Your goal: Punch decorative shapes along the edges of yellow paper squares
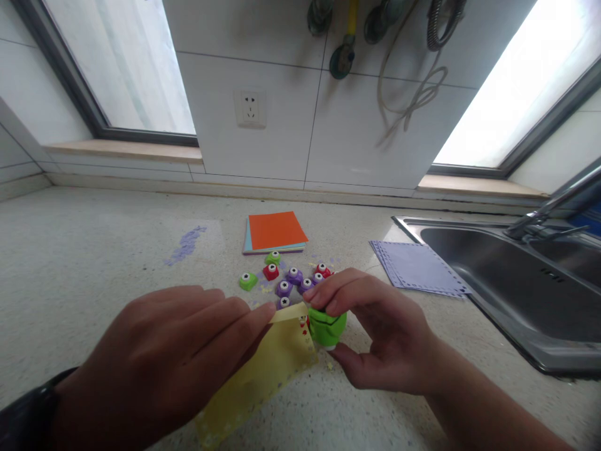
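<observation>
While my right hand clasps the small green plastic punch, my left hand pinches the yellow paper sheet. Best keep its edge seated squarely.

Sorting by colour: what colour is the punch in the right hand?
The punch is green; head view.
</observation>
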The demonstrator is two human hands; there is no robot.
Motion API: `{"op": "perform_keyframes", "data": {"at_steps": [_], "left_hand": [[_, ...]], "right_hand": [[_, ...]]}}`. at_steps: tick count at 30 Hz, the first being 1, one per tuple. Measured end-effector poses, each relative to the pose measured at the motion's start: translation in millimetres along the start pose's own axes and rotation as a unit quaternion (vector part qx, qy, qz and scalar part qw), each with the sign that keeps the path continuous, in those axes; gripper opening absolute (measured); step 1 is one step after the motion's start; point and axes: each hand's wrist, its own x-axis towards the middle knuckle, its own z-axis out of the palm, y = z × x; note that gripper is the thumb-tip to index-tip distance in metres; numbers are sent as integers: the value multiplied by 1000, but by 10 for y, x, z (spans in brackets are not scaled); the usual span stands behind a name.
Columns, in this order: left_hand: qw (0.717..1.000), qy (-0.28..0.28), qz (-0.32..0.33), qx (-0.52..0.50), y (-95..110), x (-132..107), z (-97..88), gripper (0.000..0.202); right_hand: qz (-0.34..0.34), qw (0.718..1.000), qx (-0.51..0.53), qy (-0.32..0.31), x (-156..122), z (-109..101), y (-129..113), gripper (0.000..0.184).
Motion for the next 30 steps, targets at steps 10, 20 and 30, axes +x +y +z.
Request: {"op": "perform_keyframes", "data": {"at_steps": [10,20,30], "left_hand": [[999,-1,28,32,0,-15,-14,28],[999,-6,26,36,-21,-50,-6,29],[996,4,-40,-84,43,40,2,19]], "right_hand": [[4,1000,-22,-4,-15,-5,27,56],[-2,1000,-25,-7,1,-8,36,57],[17,999,-48,-15,-19,-1,38,57]]}}
